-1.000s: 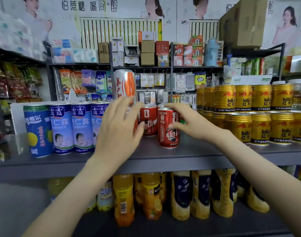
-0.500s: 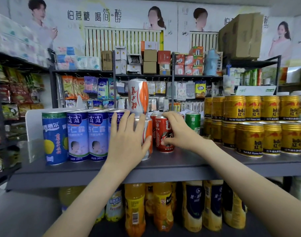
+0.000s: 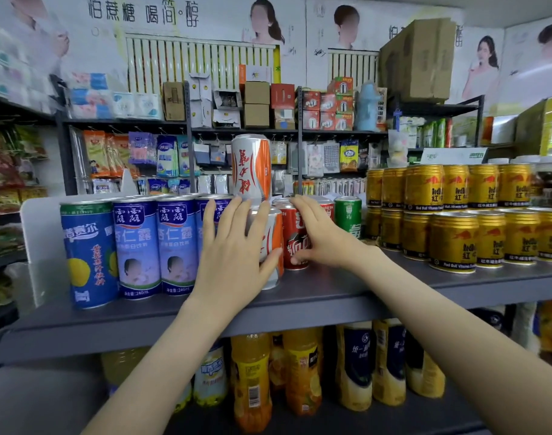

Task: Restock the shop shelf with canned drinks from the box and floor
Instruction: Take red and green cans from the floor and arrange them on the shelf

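- Grey metal shelf point(image 3: 331, 296): runs across mid-frame. Its front edge is bare along the whole width, and the widest bare strip lies centre right, between the hands and the gold cans.
- Orange-and-white can point(image 3: 272, 243): upright at centre frame, standing forward of its row and near the front edge but not over it.
- Left hand point(image 3: 234, 262): palm and straight, spread fingers lie flat on the front of the orange-and-white can, with the thumb along its right side. No fingers are curled around it.
- Red can point(image 3: 295, 243): upright just right of the orange-and-white can and slightly further back; whether the two touch cannot be told.
- Right hand point(image 3: 325, 240): fingers are curled over the red can's top rim and the thumb is low on its front, so the can is gripped.
- Upper orange can point(image 3: 251, 166): stands on the tops of the cans behind, just above the left fingertips.
- Green can point(image 3: 347, 215): behind the right hand, between the red row and the gold cans.
- Gold cans point(image 3: 453, 240): two tiers at right of frame, with a bare margin before the edge.
- Blue cans point(image 3: 136, 246): a tight row at left, ending by a white divider point(image 3: 33, 230).
- Juice bottles point(image 3: 251, 387): on the lower shelf, bottom centre.
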Motion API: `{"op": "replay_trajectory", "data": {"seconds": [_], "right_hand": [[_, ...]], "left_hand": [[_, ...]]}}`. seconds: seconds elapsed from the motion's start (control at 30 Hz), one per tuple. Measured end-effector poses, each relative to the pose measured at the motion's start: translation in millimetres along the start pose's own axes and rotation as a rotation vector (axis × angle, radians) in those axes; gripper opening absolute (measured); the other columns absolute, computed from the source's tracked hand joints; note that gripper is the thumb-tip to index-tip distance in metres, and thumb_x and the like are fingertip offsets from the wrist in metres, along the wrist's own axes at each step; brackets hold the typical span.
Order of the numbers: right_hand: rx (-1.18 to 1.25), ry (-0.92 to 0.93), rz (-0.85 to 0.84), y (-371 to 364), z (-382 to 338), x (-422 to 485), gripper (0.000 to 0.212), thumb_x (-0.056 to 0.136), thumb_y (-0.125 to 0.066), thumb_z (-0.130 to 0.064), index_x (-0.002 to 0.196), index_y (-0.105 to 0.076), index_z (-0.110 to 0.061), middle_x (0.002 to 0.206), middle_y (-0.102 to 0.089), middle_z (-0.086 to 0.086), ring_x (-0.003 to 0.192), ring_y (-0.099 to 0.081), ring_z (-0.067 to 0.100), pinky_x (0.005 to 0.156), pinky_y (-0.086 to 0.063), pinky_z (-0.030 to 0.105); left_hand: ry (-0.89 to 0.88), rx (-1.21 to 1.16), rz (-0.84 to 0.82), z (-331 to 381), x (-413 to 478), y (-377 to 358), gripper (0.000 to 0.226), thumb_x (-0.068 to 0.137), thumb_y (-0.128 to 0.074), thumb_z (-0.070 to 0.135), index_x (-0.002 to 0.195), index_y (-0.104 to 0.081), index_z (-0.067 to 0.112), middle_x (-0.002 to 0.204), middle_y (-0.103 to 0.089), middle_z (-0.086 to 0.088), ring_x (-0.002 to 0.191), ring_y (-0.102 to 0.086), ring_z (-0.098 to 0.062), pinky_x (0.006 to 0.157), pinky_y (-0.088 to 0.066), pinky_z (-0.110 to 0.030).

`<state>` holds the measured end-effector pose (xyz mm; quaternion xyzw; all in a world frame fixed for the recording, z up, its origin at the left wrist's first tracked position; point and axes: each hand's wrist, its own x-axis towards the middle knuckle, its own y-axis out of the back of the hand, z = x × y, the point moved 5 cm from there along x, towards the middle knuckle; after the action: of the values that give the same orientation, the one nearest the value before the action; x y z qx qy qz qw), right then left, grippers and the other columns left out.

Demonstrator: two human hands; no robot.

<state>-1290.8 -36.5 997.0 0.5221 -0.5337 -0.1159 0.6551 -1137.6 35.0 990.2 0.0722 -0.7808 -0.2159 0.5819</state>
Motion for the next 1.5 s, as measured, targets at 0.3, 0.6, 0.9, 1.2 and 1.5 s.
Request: {"op": "replay_trajectory", "data": {"seconds": [0.3,0.6,0.9,1.2,1.5], "right_hand": [[-0.13,-0.139,0.103,16,-12,-46,0.083,0.086,-0.065,-0.032,0.15,-0.014,-0.013,0.157,-0.013,0.004,0.144,-0.011,0.018,0.115,-0.018,0.033],[-0.141,-0.166,0.329,39,-23,-190,0.049,0.092,-0.057,-0.021,0.136,-0.043,-0.005,0.136,-0.046,0.009,0.127,-0.042,0.022,0.101,-0.034,0.025],[0.031,-0.405,0.098,-11,63,-440,0.039,0.093,-0.055,-0.02,0.129,-0.048,-0.006,0.121,-0.053,0.01,0.11,-0.051,0.024,0.081,-0.045,0.029],[0.173,-0.981,-0.202,-115,147,-724,0.04,0.082,-0.067,-0.009,0.119,-0.054,-0.002,0.11,-0.057,0.017,0.105,-0.055,0.037,0.084,-0.037,0.032],[0.219,-1.563,-0.499,-298,136,-1040,0.044,0.085,-0.063,-0.004,0.127,-0.051,-0.004,0.115,-0.058,0.016,0.108,-0.055,0.037,0.084,-0.045,0.039]], "left_hand": [[-0.016,-0.157,0.031,13,-20,9,0.066,0.078,-0.07,0.028,0.135,-0.046,0.005,0.137,-0.046,-0.024,0.13,-0.04,-0.039,0.111,-0.019,-0.055],[-0.047,-0.353,-0.001,110,-79,33,0.05,0.089,-0.059,0.025,0.132,-0.049,0.003,0.134,-0.05,-0.02,0.124,-0.045,-0.034,0.108,-0.032,-0.044],[-0.069,-0.635,-0.441,326,-245,13,0.042,0.092,-0.054,0.025,0.127,-0.055,0.001,0.126,-0.057,-0.017,0.113,-0.057,-0.031,0.092,-0.048,-0.038],[-0.056,-0.76,-1.075,483,-456,-32,0.045,0.085,-0.042,0.032,0.114,-0.064,0.006,0.115,-0.065,-0.01,0.097,-0.065,-0.028,0.077,-0.055,-0.035],[-0.077,-0.721,-1.527,572,-740,-134,0.044,0.076,-0.038,0.029,0.108,-0.062,0.009,0.106,-0.066,-0.014,0.087,-0.068,-0.031,0.067,-0.058,-0.038]]}}
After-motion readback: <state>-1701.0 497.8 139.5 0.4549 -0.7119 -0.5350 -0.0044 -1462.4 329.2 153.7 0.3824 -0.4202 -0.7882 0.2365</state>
